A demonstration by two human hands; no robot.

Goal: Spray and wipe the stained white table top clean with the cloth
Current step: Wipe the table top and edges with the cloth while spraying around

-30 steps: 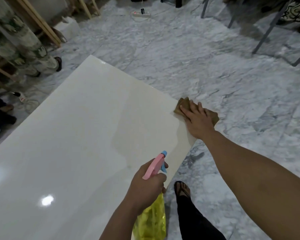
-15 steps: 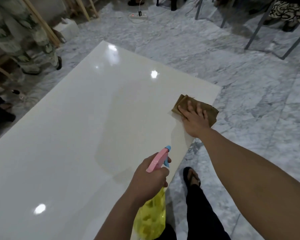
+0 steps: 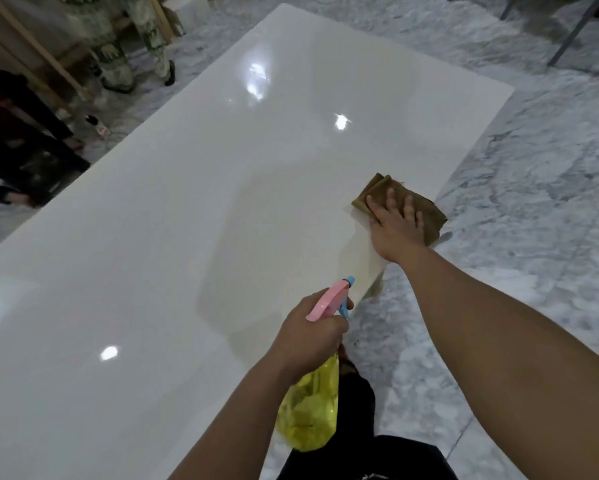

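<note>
A person leans over a glossy white table (image 3: pixel 194 209), the right hand (image 3: pixel 396 225) pressing a folded brown cloth (image 3: pixel 383 188) flat against the surface at about 3 o'clock, close to the near right edge. The fingers (image 3: pixel 391 197) of that hand are spread wide across the fabric, palm down, with a corner of the cloth overhanging the table's edge above the grey marble floor (image 3: pixel 533 168). The left hand (image 3: pixel 308 336) is closed around the neck of a spray bottle (image 3: pixel 310 417) at roughly 5 o'clock; its pink trigger head (image 3: pixel 325 301) points toward the table, while the yellow body hangs below the fist, off the table's edge. Whether a finger rests on the trigger cannot be told.

The cloth looks soft and limp, likely to bunch or slide unless held down with a broad, flat palm as it is here; on so slick a surface it should glide easily. The bottle appears light plastic, and its narrow neck under the trigger is the natural place to hold it. A faintly duller patch lies on the table between the two hands, possibly wet film; no distinct stain can be made out. At 10 o'clock, beyond the table, another person's legs (image 3: pixel 132 39) stand on the floor.
</note>
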